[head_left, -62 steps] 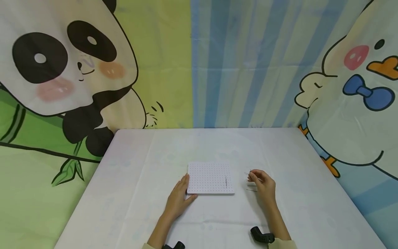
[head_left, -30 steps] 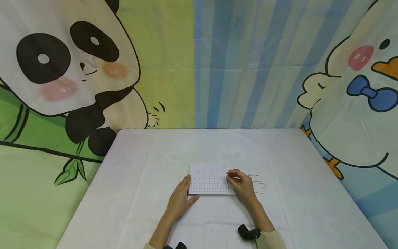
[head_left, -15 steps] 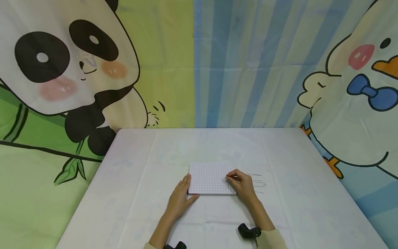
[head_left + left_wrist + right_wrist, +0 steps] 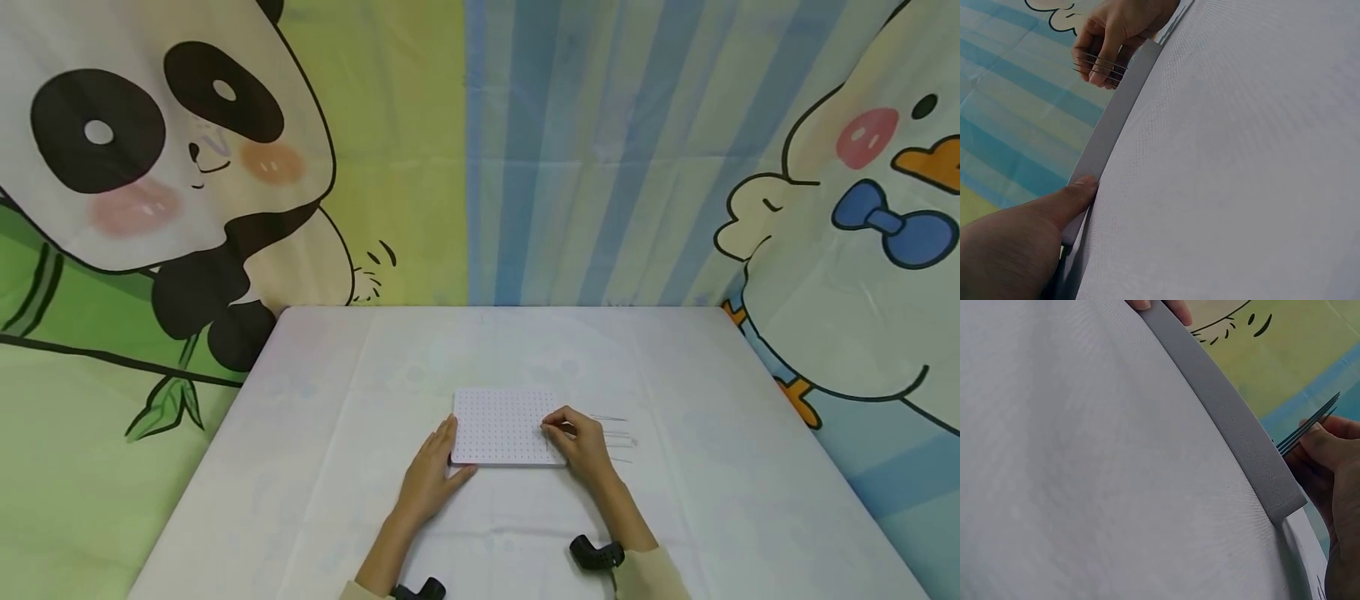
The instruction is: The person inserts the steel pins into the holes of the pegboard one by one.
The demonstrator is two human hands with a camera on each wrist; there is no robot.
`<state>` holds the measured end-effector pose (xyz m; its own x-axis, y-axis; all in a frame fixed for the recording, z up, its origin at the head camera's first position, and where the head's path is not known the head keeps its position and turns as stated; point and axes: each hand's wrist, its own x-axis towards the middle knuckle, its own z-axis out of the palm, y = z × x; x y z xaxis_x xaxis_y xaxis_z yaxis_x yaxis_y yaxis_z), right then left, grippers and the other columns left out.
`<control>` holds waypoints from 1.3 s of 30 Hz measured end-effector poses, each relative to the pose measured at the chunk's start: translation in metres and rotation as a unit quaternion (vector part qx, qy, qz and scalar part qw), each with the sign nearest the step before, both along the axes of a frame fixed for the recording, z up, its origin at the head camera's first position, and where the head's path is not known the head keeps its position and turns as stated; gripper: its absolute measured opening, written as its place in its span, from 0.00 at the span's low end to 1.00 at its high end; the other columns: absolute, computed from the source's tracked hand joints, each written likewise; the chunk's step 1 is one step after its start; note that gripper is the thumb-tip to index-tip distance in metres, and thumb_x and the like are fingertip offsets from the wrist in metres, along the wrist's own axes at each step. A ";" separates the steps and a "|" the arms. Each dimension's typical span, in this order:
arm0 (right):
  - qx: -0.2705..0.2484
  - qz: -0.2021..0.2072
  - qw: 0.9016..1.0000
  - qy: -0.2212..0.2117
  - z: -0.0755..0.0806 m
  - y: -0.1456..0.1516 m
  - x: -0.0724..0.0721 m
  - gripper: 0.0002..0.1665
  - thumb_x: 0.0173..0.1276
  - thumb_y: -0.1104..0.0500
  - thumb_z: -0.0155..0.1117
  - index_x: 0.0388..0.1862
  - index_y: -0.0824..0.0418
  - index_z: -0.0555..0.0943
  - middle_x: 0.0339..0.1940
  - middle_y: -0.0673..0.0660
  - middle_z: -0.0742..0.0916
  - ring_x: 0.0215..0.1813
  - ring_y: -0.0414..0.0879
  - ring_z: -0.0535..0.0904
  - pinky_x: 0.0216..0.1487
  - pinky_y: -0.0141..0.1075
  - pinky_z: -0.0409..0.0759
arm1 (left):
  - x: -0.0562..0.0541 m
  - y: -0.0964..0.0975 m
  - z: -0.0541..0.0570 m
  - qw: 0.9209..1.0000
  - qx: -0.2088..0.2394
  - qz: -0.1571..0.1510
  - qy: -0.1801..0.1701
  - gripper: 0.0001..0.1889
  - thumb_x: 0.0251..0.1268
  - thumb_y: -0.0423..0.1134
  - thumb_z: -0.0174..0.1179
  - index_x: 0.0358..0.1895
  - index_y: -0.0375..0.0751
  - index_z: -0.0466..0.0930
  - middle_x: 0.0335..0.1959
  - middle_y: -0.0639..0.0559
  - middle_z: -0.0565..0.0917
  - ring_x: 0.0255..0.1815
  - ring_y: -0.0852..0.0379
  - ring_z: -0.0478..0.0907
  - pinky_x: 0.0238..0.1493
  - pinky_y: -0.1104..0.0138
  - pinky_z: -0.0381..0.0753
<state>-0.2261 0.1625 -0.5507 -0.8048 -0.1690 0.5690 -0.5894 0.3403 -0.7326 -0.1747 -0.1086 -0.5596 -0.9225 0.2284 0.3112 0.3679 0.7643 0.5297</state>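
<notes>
A white pegboard (image 4: 498,429) with rows of small holes lies on the table. My left hand (image 4: 430,469) rests along its left edge, fingers straight, with the thumb (image 4: 1080,190) at the near side. Over the board's right part, my right hand (image 4: 581,442) pinches a thin metal pin between thumb and curled forefinger. Several upright pins (image 4: 1307,432) stand close together at the fingertips in the right wrist view. Which one is pinched, and whether its lower end sits in a hole, I cannot tell.
Several loose thin pins (image 4: 609,417) lie side by side on the white tabletop (image 4: 360,517), right of the board and partly behind the right hand. A cartoon-printed cloth (image 4: 405,150) hangs behind the table.
My right hand has moved left from beside the loose pins to the board's right part, carrying a pin. Over the last half second it barely moves. The left hand stays at the board's edge.
</notes>
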 end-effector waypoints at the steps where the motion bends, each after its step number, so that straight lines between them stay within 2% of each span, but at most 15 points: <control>1: -0.003 -0.004 1.000 -0.004 -0.001 0.000 0.001 0.07 0.54 0.70 0.67 0.31 0.61 0.80 0.30 0.54 0.85 0.35 0.49 0.82 0.38 0.34 0.83 | 0.000 0.000 -0.001 1.000 0.000 -0.001 0.001 0.44 0.53 0.49 0.66 0.68 0.30 0.56 0.69 0.43 0.59 0.69 0.49 0.56 0.70 0.59 0.53; 5: 0.013 -0.014 1.000 -0.017 -0.007 0.003 0.009 0.08 0.56 0.68 0.66 0.34 0.58 0.81 0.33 0.50 0.85 0.37 0.46 0.81 0.39 0.32 0.83 | 0.007 0.002 -0.004 1.000 0.003 0.000 -0.007 0.45 0.52 0.50 0.66 0.68 0.30 0.56 0.70 0.43 0.59 0.69 0.49 0.56 0.69 0.57 0.53; 10: 0.043 0.003 0.999 -0.015 -0.012 0.006 0.017 0.12 0.58 0.69 0.64 0.41 0.59 0.81 0.38 0.50 0.85 0.41 0.43 0.81 0.42 0.30 0.82 | 0.016 0.003 -0.008 1.000 -0.002 0.006 -0.009 0.46 0.50 0.50 0.67 0.68 0.29 0.57 0.69 0.42 0.59 0.69 0.48 0.57 0.68 0.55 0.55; 14: 0.053 0.000 0.999 0.007 -0.006 0.007 0.015 0.20 0.59 0.72 0.62 0.50 0.60 0.79 0.38 0.52 0.84 0.42 0.44 0.81 0.43 0.31 0.81 | 0.010 0.002 -0.004 1.000 0.003 0.004 0.009 0.45 0.51 0.50 0.67 0.67 0.29 0.57 0.69 0.41 0.60 0.68 0.47 0.57 0.68 0.55 0.55; 17: 0.058 -0.028 0.998 0.011 0.001 0.010 0.011 0.23 0.60 0.74 0.60 0.53 0.59 0.78 0.38 0.51 0.84 0.42 0.43 0.81 0.43 0.29 0.81 | 0.004 0.001 0.001 1.000 0.002 -0.002 0.012 0.44 0.52 0.49 0.66 0.68 0.28 0.56 0.69 0.41 0.60 0.69 0.47 0.57 0.69 0.56 0.54; 20: 0.043 -0.058 0.997 0.008 0.005 0.020 0.013 0.20 0.59 0.72 0.62 0.51 0.60 0.80 0.38 0.53 0.85 0.42 0.45 0.81 0.44 0.28 0.80 | 0.002 0.001 0.003 1.000 0.005 -0.004 0.004 0.44 0.53 0.49 0.66 0.68 0.28 0.56 0.69 0.41 0.59 0.69 0.48 0.56 0.69 0.57 0.53; 24: 0.009 -0.089 0.996 0.000 0.006 0.044 0.022 0.16 0.58 0.68 0.65 0.47 0.62 0.81 0.39 0.58 0.85 0.42 0.45 0.81 0.46 0.25 0.78 | 0.003 0.002 0.000 1.000 0.007 -0.005 0.003 0.44 0.52 0.49 0.67 0.68 0.29 0.56 0.69 0.42 0.59 0.69 0.48 0.56 0.69 0.58 0.53; 28: -0.012 -0.113 0.993 -0.016 0.003 0.066 0.033 0.14 0.57 0.66 0.67 0.44 0.61 0.81 0.39 0.57 0.85 0.41 0.38 0.81 0.45 0.23 0.77 | 0.002 0.001 -0.002 1.000 0.007 -0.004 0.014 0.44 0.52 0.48 0.67 0.68 0.29 0.56 0.69 0.41 0.60 0.69 0.47 0.57 0.69 0.57 0.55; 34: -0.007 -0.134 0.991 -0.008 -0.004 0.080 0.040 0.10 0.54 0.68 0.68 0.36 0.60 0.84 0.34 0.54 0.86 0.37 0.37 0.81 0.42 0.21 0.77 | 0.001 0.000 -0.001 1.000 0.005 -0.001 0.008 0.45 0.52 0.49 0.67 0.68 0.29 0.55 0.69 0.42 0.59 0.69 0.47 0.56 0.69 0.57 0.53; 39: 0.009 -0.146 0.989 0.003 -0.010 0.083 0.043 0.09 0.50 0.70 0.71 0.30 0.59 0.85 0.30 0.54 0.86 0.36 0.37 0.80 0.40 0.18 0.76 | 0.001 0.000 0.000 1.000 0.009 -0.004 0.000 0.45 0.53 0.49 0.66 0.69 0.30 0.54 0.70 0.42 0.58 0.70 0.47 0.55 0.70 0.57 0.52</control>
<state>-0.1827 0.2460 -0.5608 -0.8173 0.0606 0.5730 -0.4685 0.5091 -0.7221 -0.1738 -0.1081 -0.5601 -0.9206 0.2296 0.3158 0.3740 0.7512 0.5439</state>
